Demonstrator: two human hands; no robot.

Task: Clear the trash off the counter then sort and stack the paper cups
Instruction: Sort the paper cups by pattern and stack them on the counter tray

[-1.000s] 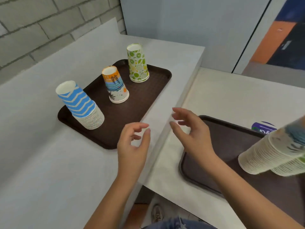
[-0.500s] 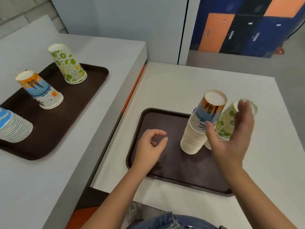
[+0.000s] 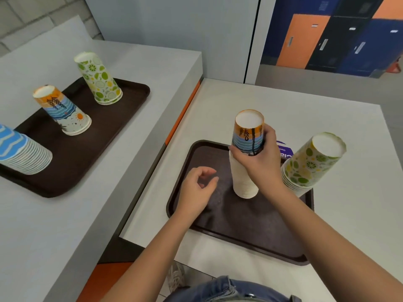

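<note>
On the near brown tray (image 3: pixel 239 227) stands a tall upside-down stack of beach-print cups (image 3: pixel 247 149). My right hand (image 3: pixel 259 162) grips its top cup from the right side. Beside it, at the tray's right end, leans a stack of lime-print cups (image 3: pixel 311 164), untouched. My left hand (image 3: pixel 198 190) hovers over the tray's left part with loosely curled fingers, holding nothing. On the far tray (image 3: pixel 87 149) on the raised counter stand a lime-print cup (image 3: pixel 99 79), a beach-print cup (image 3: pixel 63 112) and a blue zigzag stack (image 3: pixel 19 153).
A purple sticker or lid (image 3: pixel 284 150) peeks out behind my right hand. The raised counter (image 3: pixel 43 225) steps down along an orange-edged gap (image 3: pixel 183 112) to the lower white table (image 3: pixel 349 214). Lockers (image 3: pixel 340 33) line the background.
My right hand let go of the lime-print stack and moved left onto the top of the beach-print stack. The left hand stayed over the tray. The view drew closer.
</note>
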